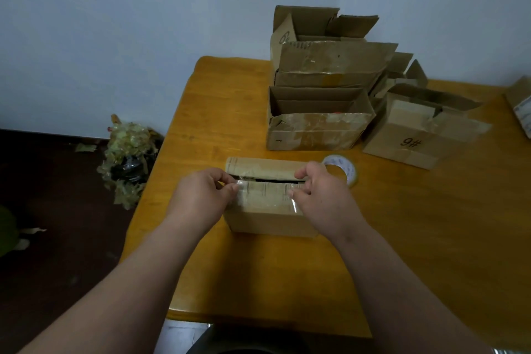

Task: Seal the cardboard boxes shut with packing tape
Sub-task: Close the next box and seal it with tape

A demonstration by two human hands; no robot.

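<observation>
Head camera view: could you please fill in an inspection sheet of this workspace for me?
Surface: wooden table, orange-brown, rounded corner.
Job's things: small box near the front, a dark gap still between its top flaps; clear tape strip stretched across them; tape roll lying flat just behind, to the right.
Clutter: open boxes stacked at the back; box marked 9# on the right.
Grips: left hand and right hand each pinch one end of the strip.
Cables: nothing seen.
Surroundings: pale wall; heap of crumpled used tape on the dark floor, left.
</observation>
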